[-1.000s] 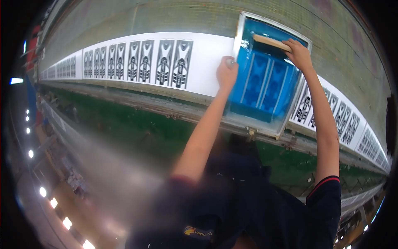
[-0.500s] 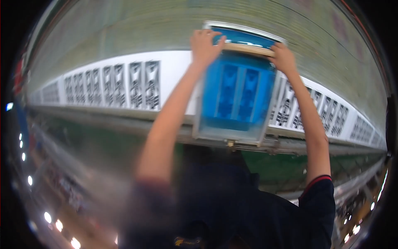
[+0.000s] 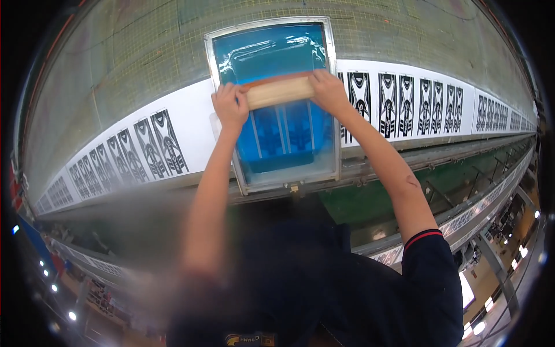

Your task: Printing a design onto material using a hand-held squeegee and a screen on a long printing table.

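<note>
A wooden-handled squeegee (image 3: 280,93) with an orange-red blade edge lies across the blue mesh of a screen printing frame (image 3: 330,49). My left hand (image 3: 231,106) is closed around its left end. Round the right end wrap the fingers of my right hand (image 3: 329,92). Wet, shiny ink (image 3: 277,49) covers the mesh beyond the squeegee. On the near side, two long dark printed shapes show through the blue screen (image 3: 283,130). The metal frame rests over a white strip (image 3: 199,110) on the long table.
Rows of black printed panels (image 3: 153,141) run along the strip to the left, and more panels (image 3: 398,104) to the right. A metal rail (image 3: 393,157) follows the table's near edge, with a small brass-coloured fitting (image 3: 295,189) by the frame. Beyond the strip stretches a greenish tabletop (image 3: 404,34).
Both hands have brought the squeegee from near the frame's far end toward its middle, nearer to me. Shiny ink now shows behind it. The whole view has also shifted and turned.
</note>
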Motion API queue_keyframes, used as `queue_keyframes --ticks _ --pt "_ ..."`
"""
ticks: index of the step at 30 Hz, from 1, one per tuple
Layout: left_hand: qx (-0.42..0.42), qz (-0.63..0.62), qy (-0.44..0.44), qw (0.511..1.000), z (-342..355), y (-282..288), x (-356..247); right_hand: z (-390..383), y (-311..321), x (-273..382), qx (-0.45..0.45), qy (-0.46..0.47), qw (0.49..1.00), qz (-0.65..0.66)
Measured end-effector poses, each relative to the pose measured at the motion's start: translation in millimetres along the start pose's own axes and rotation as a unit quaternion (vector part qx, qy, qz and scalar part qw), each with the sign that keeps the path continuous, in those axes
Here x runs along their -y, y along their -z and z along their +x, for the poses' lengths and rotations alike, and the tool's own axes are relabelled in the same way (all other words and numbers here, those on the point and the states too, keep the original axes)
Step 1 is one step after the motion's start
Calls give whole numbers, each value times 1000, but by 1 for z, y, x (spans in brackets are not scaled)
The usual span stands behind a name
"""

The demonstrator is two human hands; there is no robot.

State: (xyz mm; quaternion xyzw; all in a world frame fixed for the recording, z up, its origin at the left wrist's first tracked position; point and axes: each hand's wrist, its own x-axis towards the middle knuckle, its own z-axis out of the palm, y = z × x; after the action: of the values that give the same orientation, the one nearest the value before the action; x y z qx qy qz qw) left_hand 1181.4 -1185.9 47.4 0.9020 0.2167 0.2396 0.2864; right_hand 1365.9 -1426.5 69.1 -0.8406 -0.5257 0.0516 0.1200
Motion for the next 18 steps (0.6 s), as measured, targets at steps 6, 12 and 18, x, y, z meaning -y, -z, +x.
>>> queue_keyframes --ticks 6,12,18 --pt "46 -38 9 998 -117 26 -24 -115 -16 59 -13 -18 1000 21" --pt "90 -46 0 995 -196 55 -43 -202 -13 114 -26 -27 999 29" --pt "126 -23 4 992 -221 78 -57 -223 -1 125 50 -11 998 43"
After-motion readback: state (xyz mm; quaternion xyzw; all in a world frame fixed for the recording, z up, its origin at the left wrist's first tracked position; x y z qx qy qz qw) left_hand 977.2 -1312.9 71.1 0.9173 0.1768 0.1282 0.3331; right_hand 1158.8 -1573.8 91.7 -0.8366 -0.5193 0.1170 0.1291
